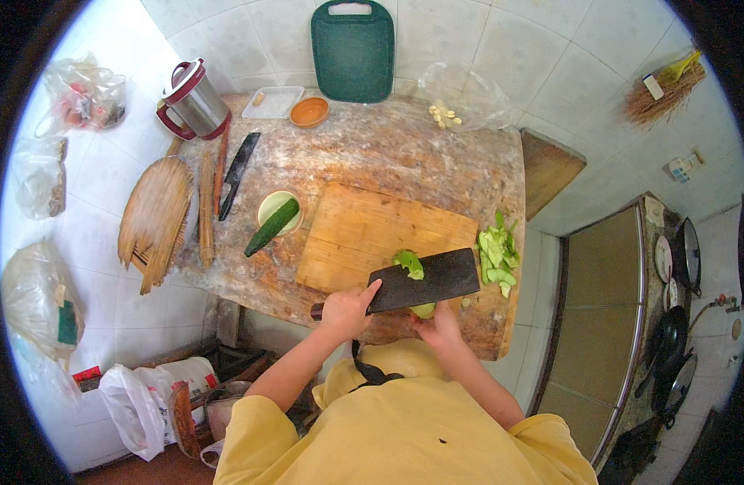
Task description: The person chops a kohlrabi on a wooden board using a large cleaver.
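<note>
My left hand [346,312] grips a broad black cleaver [435,282] near its handle, one finger laid along the blade. A piece of green peel [410,264] lies on the blade. With my right hand [439,327] I hold a pale green vegetable [423,310], partly hidden beneath the cleaver, at the near edge of the table. The wooden cutting board [372,224] lies just beyond the blade. Green peelings [498,254] are heaped at its right. To its left, a dark green cucumber or similar gourd [273,227] rests across a small bowl [266,208].
A black knife [239,176], wooden sticks [206,212] and a slatted fan-shaped mat [156,212] lie at the left. Behind stand a steel jug [196,103], an orange bowl [309,113] and a green board [353,57]. Garlic cloves [444,116] lie by a clear bag [475,97].
</note>
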The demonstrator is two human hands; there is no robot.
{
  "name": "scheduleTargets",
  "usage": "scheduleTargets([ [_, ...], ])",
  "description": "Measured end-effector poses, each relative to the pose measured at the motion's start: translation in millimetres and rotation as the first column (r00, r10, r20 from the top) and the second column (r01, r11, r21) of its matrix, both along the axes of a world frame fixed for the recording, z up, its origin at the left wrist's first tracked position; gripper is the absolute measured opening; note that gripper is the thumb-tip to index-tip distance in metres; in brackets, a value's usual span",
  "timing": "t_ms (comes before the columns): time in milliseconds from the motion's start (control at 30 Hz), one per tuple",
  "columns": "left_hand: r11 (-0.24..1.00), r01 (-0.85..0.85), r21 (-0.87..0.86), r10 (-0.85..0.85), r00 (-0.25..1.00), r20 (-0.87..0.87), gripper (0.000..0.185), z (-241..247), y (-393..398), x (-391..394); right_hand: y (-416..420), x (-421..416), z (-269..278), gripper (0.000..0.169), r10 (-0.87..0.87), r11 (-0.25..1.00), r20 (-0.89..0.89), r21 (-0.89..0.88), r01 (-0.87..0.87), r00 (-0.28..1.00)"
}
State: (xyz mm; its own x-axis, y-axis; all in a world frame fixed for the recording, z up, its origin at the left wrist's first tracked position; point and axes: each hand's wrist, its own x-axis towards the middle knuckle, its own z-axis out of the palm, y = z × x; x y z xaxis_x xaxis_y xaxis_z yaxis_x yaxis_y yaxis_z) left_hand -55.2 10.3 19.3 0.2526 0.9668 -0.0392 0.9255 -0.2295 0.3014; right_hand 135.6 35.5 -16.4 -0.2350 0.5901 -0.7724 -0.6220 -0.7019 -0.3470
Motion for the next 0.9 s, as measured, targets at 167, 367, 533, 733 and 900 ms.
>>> scheduleTargets([
  [167,0.999,-0.001,0.037,-0.002,0.998,0.062,0.065,-8.0,-1.2,-2.2,0.3,2.3,-9.8,0.035,-0.016,1.0,-0.029,-0.008,0.016,0.999],
  [367,0.999,-0.015,0.043,0.011,0.996,0.084,0.062,-14.3,-1.6,-5.5,2.3,0.8,1.5,0.031,-0.007,1.0,-0.014,-0.026,0.007,1.0],
  [533,0.992,-0.089,-0.085,0.086,0.996,-0.035,0.061,-3.7,-1.5,-7.0,4.3,0.2,4.1,0.029,0.02,1.0,0.006,-0.012,-0.02,1.0],
  [733,0.992,-0.097,-0.082,0.092,0.994,-0.065,0.062,-3.7,1.5,-9.2,9.2,3.9,7.6,0.032,-0.001,0.999,-0.017,-0.046,0.0,1.0],
  [900,0.986,-0.123,-0.114,0.11,0.988,-0.111,0.061,1.5,1.7,-8.7,10.4,5.7,10.3,0.035,-0.008,0.997,-0.047,-0.072,0.005,0.999],
])
